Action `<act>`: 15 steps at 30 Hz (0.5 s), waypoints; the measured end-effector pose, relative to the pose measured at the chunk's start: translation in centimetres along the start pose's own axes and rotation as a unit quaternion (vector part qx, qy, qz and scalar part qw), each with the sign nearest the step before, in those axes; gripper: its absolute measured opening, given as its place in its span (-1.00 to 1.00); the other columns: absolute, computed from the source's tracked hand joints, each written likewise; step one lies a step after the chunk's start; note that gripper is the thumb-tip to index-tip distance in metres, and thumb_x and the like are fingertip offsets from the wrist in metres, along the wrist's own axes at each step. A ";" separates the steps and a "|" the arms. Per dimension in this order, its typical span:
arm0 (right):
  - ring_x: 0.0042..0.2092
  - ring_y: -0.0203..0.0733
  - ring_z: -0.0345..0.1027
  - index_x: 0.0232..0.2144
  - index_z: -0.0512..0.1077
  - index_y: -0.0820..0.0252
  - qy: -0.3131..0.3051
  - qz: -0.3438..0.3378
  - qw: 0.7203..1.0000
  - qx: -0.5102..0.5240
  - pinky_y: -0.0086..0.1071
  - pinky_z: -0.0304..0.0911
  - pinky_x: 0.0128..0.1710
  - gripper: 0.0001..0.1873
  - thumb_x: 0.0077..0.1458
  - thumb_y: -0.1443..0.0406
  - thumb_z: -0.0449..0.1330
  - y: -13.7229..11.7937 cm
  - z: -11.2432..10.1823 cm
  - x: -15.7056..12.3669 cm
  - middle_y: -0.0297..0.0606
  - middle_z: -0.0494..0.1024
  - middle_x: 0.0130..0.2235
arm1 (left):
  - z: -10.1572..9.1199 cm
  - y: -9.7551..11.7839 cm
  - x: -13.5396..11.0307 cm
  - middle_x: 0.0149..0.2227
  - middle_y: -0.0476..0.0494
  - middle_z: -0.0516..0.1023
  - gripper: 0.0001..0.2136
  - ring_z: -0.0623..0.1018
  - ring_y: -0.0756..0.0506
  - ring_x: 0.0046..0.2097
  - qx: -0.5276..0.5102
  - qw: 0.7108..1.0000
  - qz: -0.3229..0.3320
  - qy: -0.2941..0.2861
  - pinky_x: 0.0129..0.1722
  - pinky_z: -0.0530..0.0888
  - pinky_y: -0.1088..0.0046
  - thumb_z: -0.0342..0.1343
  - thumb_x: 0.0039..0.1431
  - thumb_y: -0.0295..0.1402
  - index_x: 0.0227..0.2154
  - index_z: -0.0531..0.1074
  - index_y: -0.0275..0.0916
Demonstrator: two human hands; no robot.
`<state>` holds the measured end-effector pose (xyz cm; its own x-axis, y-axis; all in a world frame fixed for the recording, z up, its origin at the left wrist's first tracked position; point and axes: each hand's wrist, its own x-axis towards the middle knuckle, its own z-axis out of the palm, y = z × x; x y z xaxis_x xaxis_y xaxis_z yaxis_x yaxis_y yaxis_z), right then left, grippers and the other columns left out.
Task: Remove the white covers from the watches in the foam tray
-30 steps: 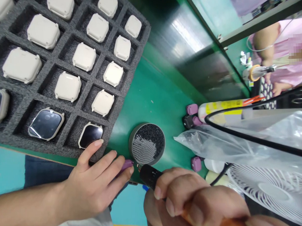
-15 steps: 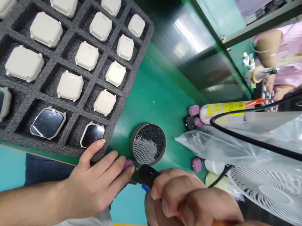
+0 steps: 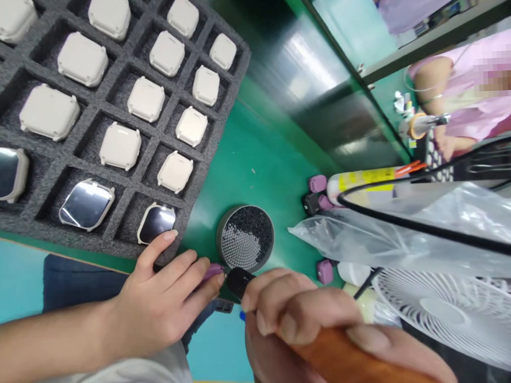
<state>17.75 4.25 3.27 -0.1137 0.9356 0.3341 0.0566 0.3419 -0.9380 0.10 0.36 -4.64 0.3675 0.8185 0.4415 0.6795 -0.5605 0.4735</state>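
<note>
My left hand (image 3: 167,300) is closed on a small purple piece (image 3: 214,270), mostly hidden under the fingers. Its index finger stretches apart, the tip over the lower edge of a dark-screened watch body (image 3: 158,219) in the foam tray. In my right hand (image 3: 312,319) is a screwdriver with an orange handle (image 3: 347,359) and a black nose (image 3: 239,282). That nose points at the end of the purple piece; whether the bit touches a screw is too small to tell. Just beyond both hands stands a round dish (image 3: 245,238) with a silver dotted patch and dark grains.
A grey foam tray (image 3: 92,239) holds several white watch bodies at the left. Along the right lie purple pieces (image 3: 325,271), a white bottle (image 3: 356,181), a clear plastic bag (image 3: 409,224), a black cable and a white fan (image 3: 447,313). A person in pink sits beyond.
The view has shifted slightly. My right hand has turned, showing more of the orange handle, and the screwdriver's nose sits closer to the purple piece. My left hand keeps its hold.
</note>
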 end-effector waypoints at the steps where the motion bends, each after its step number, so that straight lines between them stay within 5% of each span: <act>1: -0.28 -0.34 0.41 0.05 0.30 0.18 0.031 -0.037 0.998 0.029 -0.30 0.44 -0.36 -0.71 0.43 0.18 -0.06 0.0 0.4 0.2 -0.32 0.32 -0.30 | 0.0 0.0 0.0 0.04 0.07 0.63 -0.71 0.53 -0.01 0.11 0.004 1.000 -0.001 0.005 0.61 -0.05 0.01 0.22 0.26 -0.30 0.03 0.61 -0.02; 5: -0.23 -0.28 0.44 0.25 0.17 0.13 0.094 -0.055 0.993 0.034 -0.20 0.43 -0.34 -0.54 0.39 0.15 0.04 -0.6 0.4 0.4 -0.29 0.29 -0.15 | -0.1 -0.3 0.0 0.15 0.09 0.60 -0.64 0.51 -0.03 0.16 0.019 1.000 0.014 0.017 0.62 -0.04 0.03 0.30 0.23 -0.19 0.08 0.59 -0.04; 9: -0.25 -0.30 0.39 0.21 0.22 0.03 0.125 -0.001 0.991 0.053 -0.24 0.37 -0.29 -0.44 0.41 -0.13 -0.15 -1.0 0.0 0.4 -0.33 0.23 -0.24 | -0.5 -0.7 -0.2 0.31 0.11 0.47 -0.63 0.48 -0.07 0.24 0.007 0.998 0.056 -0.009 0.63 -0.10 -0.04 0.08 0.32 -0.29 0.13 0.57 -0.05; 15: -0.26 -0.29 0.41 0.14 0.20 0.01 0.091 0.019 0.995 0.044 -0.20 0.40 -0.30 -0.63 0.45 0.15 -0.25 -0.4 -0.3 0.3 -0.32 0.28 -0.25 | 0.0 -0.5 -0.2 0.12 0.08 0.61 -0.67 0.52 -0.03 0.15 0.027 0.999 0.037 0.002 0.63 -0.04 -0.02 0.24 0.27 -0.17 0.06 0.60 -0.05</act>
<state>17.98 4.44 3.77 0.0682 0.9509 0.3020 -0.0310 0.3045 -0.9520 -0.29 0.44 -5.01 0.4155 0.7752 0.4759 0.6847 -0.6110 0.3973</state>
